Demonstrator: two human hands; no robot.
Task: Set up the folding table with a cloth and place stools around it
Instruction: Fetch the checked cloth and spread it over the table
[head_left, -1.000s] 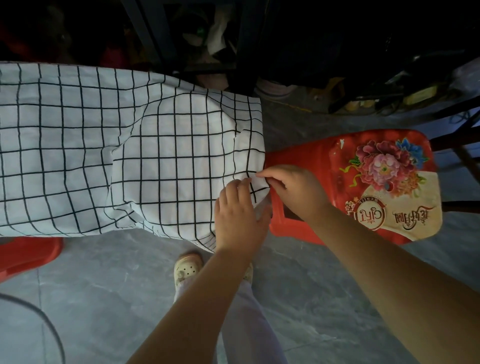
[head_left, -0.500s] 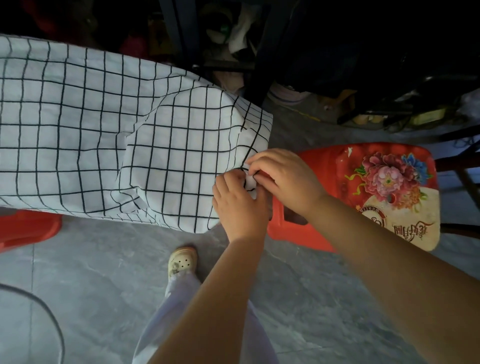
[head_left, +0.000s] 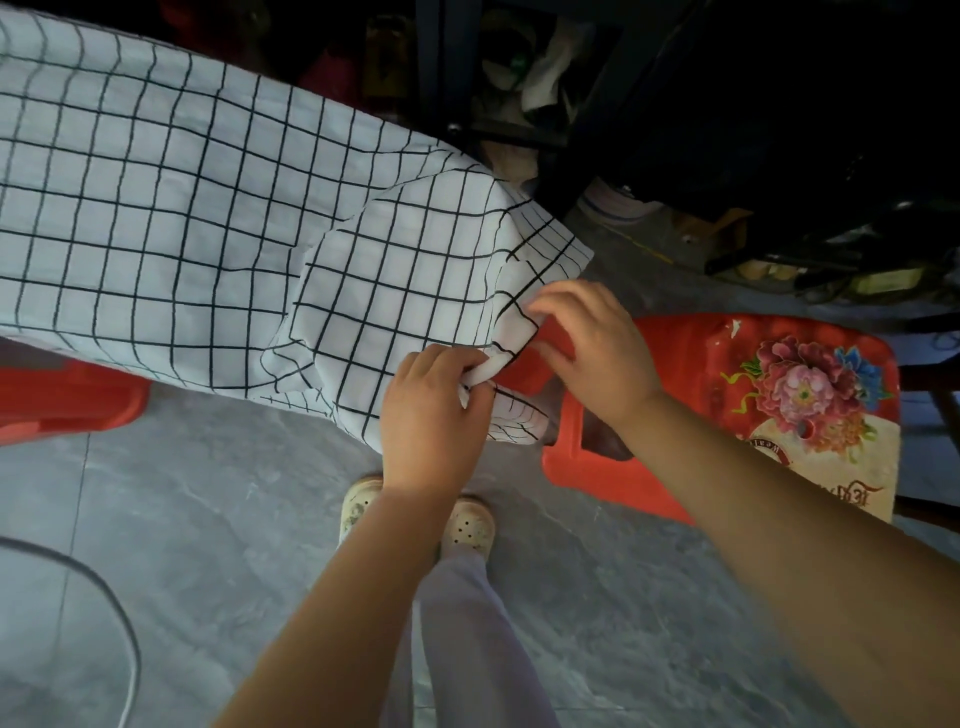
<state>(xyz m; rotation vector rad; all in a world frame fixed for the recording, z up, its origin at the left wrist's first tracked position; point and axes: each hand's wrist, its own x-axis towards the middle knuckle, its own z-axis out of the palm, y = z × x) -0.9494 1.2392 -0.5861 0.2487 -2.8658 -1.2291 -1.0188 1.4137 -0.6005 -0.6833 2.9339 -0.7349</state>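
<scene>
Fingers (head_left: 467, 371) of our left hand (head_left: 434, 415) are bunched tight on a fold of the cloth (head_left: 208, 208) at its hanging corner, just below the centre of the frame. Our right hand (head_left: 592, 348), immediately to the right, has its fingertips pinched together on the cloth's edge a little higher up; how much fabric lies between them we cannot tell.

Nearest the lower edge we see our forearms, pale trousers and two light shoes (head_left: 467, 525) on the grey floor (head_left: 208, 571).

Compared with one second ago, both hands sit higher on the corner and the left has passed from lying flat on the fabric to gripping a gathered fold. The hem now hangs shorter over the floor. We judge this to be a straightening or tucking of the corner, a late step in dressing the table, which lies wholly hidden beneath the cloth.

Touching the cloth's corner at centre right stands a red stool (head_left: 753, 405) with a flower print on its seat. A second red stool (head_left: 67, 400) shows at the left edge, partly under the overhang. Stools therefore appear already placed on at least two sides.

Farthest, across the upper right, lies dark clutter we cannot identify.
</scene>
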